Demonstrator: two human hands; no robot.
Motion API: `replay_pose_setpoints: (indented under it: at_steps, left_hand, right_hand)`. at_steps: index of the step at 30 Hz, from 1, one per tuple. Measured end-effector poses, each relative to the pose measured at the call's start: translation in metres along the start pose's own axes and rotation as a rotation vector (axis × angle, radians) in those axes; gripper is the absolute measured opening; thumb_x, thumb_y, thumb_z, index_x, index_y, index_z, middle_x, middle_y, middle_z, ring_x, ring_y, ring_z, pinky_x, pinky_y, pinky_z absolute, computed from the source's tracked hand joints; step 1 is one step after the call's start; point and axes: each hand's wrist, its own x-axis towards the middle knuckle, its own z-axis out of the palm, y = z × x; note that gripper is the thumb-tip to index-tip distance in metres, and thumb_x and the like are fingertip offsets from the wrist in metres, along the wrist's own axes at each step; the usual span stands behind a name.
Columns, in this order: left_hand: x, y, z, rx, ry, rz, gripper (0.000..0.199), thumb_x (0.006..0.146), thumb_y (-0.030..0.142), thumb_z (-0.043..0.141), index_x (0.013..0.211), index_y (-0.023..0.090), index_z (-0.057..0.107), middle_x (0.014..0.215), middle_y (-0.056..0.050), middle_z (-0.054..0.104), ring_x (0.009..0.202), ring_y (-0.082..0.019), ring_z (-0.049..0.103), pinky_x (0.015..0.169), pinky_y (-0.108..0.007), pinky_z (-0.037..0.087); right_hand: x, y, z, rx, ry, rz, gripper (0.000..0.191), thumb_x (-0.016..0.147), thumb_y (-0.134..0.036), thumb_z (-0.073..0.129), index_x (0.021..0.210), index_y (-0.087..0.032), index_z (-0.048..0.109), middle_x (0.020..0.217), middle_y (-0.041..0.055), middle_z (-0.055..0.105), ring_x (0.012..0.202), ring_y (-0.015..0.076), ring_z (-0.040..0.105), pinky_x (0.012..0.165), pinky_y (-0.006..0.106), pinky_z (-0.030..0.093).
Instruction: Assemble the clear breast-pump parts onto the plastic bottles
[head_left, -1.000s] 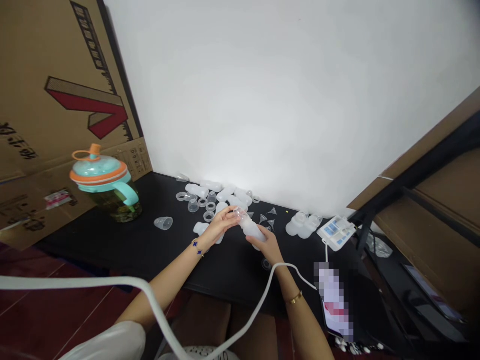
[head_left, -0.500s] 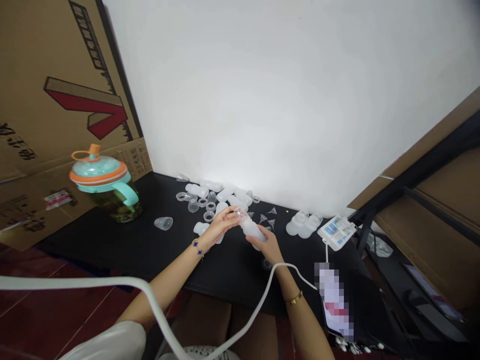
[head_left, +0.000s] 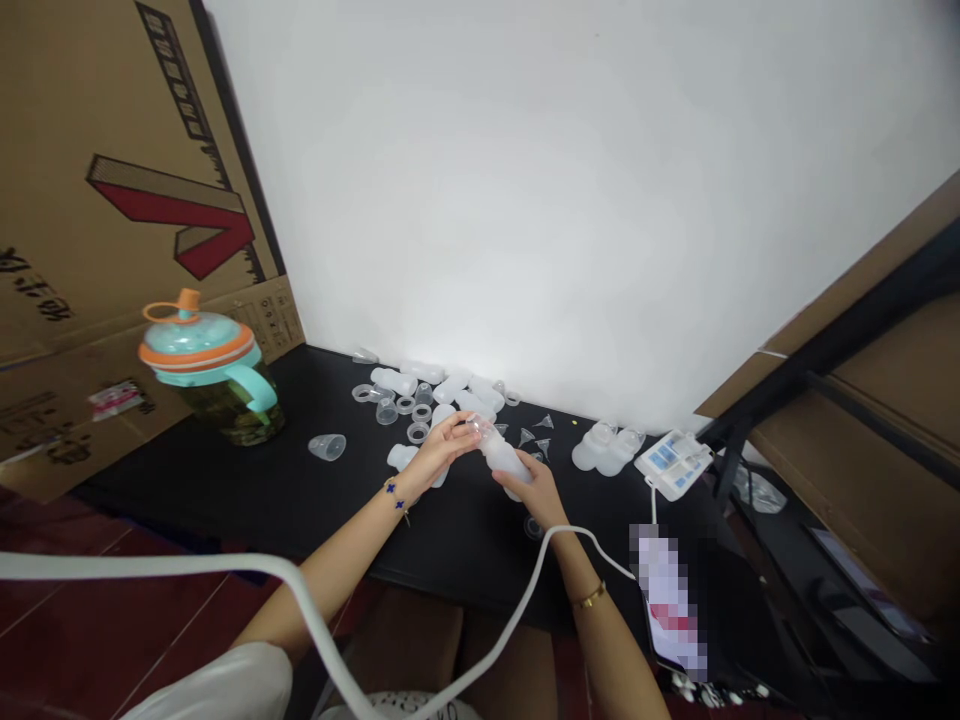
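- We hold a frosted plastic bottle (head_left: 506,463) tilted above the middle of the black desk (head_left: 225,480), its clear neck end pointing far and left.
- Our left hand (head_left: 442,452) is closed around that clear end, while our right hand (head_left: 537,490) cups the frosted body from the near side; both hands are grasping the same bottle.
- Just beyond and left of the left hand, a second frosted bottle (head_left: 401,457) lies on the desk, partly hidden.
- Farther back, against the white wall (head_left: 525,200), more frosted bottles (head_left: 394,381) lie loosely among clear cups (head_left: 387,411) and ring collars (head_left: 418,432).
- To the right, small clear funnels (head_left: 525,437) lie between the hands and a pair of frosted bottles (head_left: 596,450).
- Farther right sits a white control unit (head_left: 673,465), with a cord running from it toward the near edge.
- On the left, a lone clear cup (head_left: 327,447) lies on its side, beyond it a teal and orange tumbler (head_left: 206,365) with dark liquid, standing before a cardboard box (head_left: 135,200).
- A white hose (head_left: 300,590) loops across the near side, over our arms.
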Motion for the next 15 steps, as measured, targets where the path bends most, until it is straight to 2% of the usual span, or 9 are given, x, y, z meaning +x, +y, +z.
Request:
replay_pose_setpoints:
  at_steps: [15]
  left_hand:
    - [-0.0012,0.0011,0.0026,0.059,-0.045,0.004,0.046,0.074,0.030,0.087,0.112,0.015,0.065,0.114,-0.013,0.075,0.105,-0.025,0.071,0.092,-0.033,0.052]
  right_hand:
    - [0.0002,0.0003,0.0001,0.004,-0.013,-0.022,0.048,0.074,-0.049,0.080,0.111,-0.018,0.078,0.100,0.0044,0.076,0.089,0.0250,0.066,0.079,0.032,0.049]
